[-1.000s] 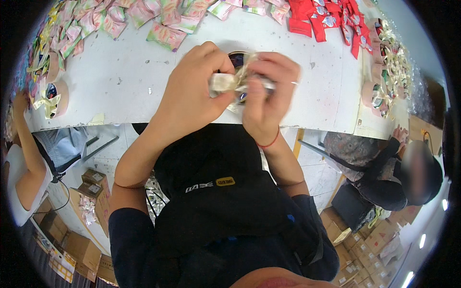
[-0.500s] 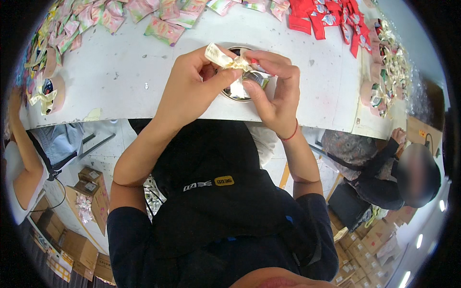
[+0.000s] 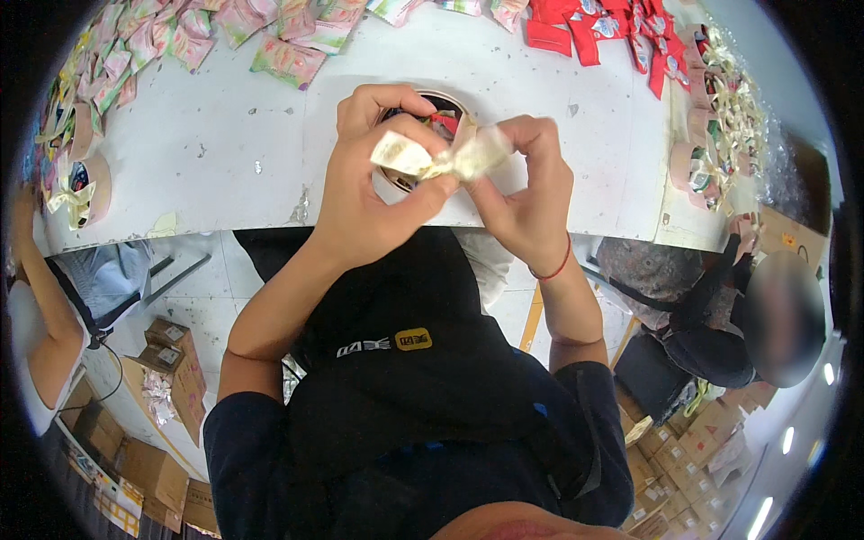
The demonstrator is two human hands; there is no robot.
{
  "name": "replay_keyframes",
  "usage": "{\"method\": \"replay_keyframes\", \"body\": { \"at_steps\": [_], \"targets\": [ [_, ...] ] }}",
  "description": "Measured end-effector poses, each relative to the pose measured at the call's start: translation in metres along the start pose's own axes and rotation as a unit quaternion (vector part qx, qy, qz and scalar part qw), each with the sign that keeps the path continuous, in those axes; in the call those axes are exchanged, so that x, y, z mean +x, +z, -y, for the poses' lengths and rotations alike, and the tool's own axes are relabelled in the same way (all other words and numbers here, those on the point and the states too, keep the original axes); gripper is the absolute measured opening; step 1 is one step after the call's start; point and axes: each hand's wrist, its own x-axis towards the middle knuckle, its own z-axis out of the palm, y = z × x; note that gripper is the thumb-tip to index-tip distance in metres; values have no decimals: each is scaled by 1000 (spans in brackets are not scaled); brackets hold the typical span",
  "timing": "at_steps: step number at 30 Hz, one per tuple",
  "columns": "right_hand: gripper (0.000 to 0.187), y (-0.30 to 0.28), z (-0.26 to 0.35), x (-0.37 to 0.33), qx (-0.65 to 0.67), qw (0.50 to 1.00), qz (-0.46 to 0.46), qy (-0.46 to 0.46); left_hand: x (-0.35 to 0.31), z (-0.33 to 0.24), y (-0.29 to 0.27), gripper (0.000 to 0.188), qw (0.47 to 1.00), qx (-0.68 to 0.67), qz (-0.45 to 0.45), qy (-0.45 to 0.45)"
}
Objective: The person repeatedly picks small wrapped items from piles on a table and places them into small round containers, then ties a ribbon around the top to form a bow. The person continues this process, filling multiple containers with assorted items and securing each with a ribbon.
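Note:
Between my hands is a cream ribbon bow [image 3: 438,166], its right loop smeared by motion. My left hand [image 3: 369,184] pinches the bow near its knot with thumb and fingers, with its index finger curled at the far rim of the box. The thumb and fingers of my right hand [image 3: 531,184] close on the bow's right loop. Behind the bow stands a round pink box [image 3: 465,115] without a lid, holding small wrapped items, one of them red. My fingers and the ribbon hide much of its inside.
Pink-and-green packets [image 3: 288,59] lie along the far side, red packets [image 3: 594,31] at the far right. Finished-looking bowed boxes [image 3: 94,191] stand left, with more bowed boxes [image 3: 706,166] at right. A person [image 3: 711,315] sits right; another person's arm [image 3: 54,297] shows left. Cartons [image 3: 148,468] stand below.
My right hand has shifted from the box's contents to the bow's right loop, which now spreads out sideways. The box shows more behind my hands, and the view has shifted slightly.

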Motion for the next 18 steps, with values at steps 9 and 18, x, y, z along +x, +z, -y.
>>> {"method": "replay_keyframes", "body": {
  "at_steps": [9, 18],
  "targets": [
    [19, 13, -4, 8, 76, 996, -36, -20, 0, -3, -13, 17, 996, 54, -25, 62],
    [25, 8, 2, 5, 8, 997, -62, -35, 15, -26, -24, 12, 979, 201, -10, 42]
  ]
}}
